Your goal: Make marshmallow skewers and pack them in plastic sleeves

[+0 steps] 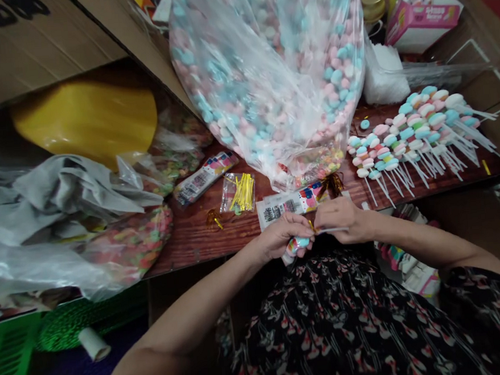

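Note:
Close to my body, my left hand [281,234] is closed around a wrapped marshmallow skewer [297,244] with blue, white and red pieces. Its thin white stick [334,229] points right, passing by my right hand [344,218]. The fingers of that hand are pinched on a gold twist tie [311,226] at the neck of the wrapper. Just beyond my hands lies a stack of printed clear wrappers [277,207]. A small bag of gold twist ties [242,192] rests to the left of it.
A huge bag of pastel marshmallows [267,66] fills the table's back. Finished-looking marshmallow skewers [417,130] lie in a pile at right. Bagged colourful candies [129,241], a yellow object [91,118] and a cardboard box [51,41] crowd the left. A pink box [422,24] stands back right.

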`<state>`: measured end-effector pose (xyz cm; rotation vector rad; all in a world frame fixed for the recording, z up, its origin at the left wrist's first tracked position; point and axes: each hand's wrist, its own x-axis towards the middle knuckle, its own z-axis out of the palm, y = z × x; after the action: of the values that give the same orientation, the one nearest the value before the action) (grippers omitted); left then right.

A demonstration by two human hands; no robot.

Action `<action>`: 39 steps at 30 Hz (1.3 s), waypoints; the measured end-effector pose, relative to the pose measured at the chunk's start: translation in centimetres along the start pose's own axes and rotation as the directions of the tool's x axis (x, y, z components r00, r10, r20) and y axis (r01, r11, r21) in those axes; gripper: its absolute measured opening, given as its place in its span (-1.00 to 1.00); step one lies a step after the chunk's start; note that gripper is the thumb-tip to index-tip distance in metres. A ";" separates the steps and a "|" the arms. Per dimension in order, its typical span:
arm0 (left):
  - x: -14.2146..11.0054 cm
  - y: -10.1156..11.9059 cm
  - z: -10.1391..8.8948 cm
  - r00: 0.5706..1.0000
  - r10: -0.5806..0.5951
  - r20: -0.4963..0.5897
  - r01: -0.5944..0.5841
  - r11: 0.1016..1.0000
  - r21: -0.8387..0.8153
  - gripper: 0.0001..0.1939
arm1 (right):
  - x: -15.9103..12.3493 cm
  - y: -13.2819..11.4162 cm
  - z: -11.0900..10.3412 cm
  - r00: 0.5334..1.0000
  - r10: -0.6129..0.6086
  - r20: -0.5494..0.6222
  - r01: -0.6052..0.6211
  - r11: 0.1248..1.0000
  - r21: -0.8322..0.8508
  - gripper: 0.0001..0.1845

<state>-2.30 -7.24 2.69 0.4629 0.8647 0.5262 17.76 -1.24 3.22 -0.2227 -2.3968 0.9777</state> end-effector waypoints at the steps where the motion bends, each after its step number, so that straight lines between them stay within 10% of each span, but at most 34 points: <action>1: 0.0 -0.1 -0.2 0.998 -0.040 0.048 0.040 0.999 -0.005 -0.85 | 0.0 -0.5 -0.3 0.991 -0.131 0.013 0.131 0.980 -0.152 -0.77; 4: 0.0 -0.2 -0.5 0.976 -0.135 0.172 0.128 0.991 0.051 -0.85 | 0.0 -1.6 -0.8 0.931 -0.353 0.098 0.363 0.853 -0.374 -0.73; 10: 0.2 1.2 -0.5 0.907 -0.295 0.301 0.191 0.924 0.330 -0.84 | 1.0 -2.4 -1.3 0.877 -0.381 0.293 0.477 0.772 -0.421 -0.78; 14: 0.5 4.1 -0.9 0.873 -0.285 0.396 -0.005 0.807 0.591 -0.78 | 1.6 -3.5 -1.3 0.866 -0.336 0.371 0.488 0.732 -0.476 -0.83; 16: -0.2 6.1 -0.8 0.887 -0.260 0.382 -0.181 0.565 0.805 -0.74 | 1.5 -4.1 -1.0 0.894 -0.283 0.347 0.437 0.722 -0.537 -0.85; 19: -2.7 8.0 0.7 0.967 0.036 0.252 -0.249 -0.066 0.966 -0.62 | 1.4 -3.7 -0.6 0.944 -0.184 0.272 0.322 0.686 -0.652 -0.85; 22: -5.2 6.5 3.2 0.757 0.510 0.408 -0.086 -0.542 0.836 -0.68 | 1.9 -1.7 -1.1 0.984 -0.059 0.167 0.162 0.682 -0.714 -0.83; 25: -5.2 2.8 3.6 0.619 0.503 0.604 -0.136 -0.688 0.712 -0.84 | 2.7 -0.3 -2.2 0.997 0.073 -0.032 -0.074 0.714 -0.697 -0.77; 27: -3.7 0.9 2.4 0.626 0.550 0.553 -0.224 -0.553 0.803 -0.85 | 3.1 -0.7 -2.2 0.974 0.124 -0.191 -0.213 0.794 -0.569 -0.76; 32: -1.6 1.2 -0.7 0.652 0.754 -0.082 -0.429 0.456 0.780 -0.70 | 3.2 -3.1 1.3 0.946 0.237 -0.222 -0.230 0.972 0.057 -0.84; 36: -3.4 2.2 -0.2 0.536 0.837 -0.109 -0.532 0.435 0.726 -0.39 | 3.9 -2.1 2.9 0.966 0.201 -0.162 -0.220 0.969 -0.113 -0.83; 39: -4.9 1.3 -0.4 0.662 0.740 -0.118 -0.507 0.559 0.657 -0.29 | 5.0 -1.5 2.8 0.977 0.082 -0.198 -0.164 0.883 -0.440 -0.77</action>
<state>-5.59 -9.13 6.02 1.3172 1.2451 1.0714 12.08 -2.32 4.66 -0.6139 -2.4351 0.4063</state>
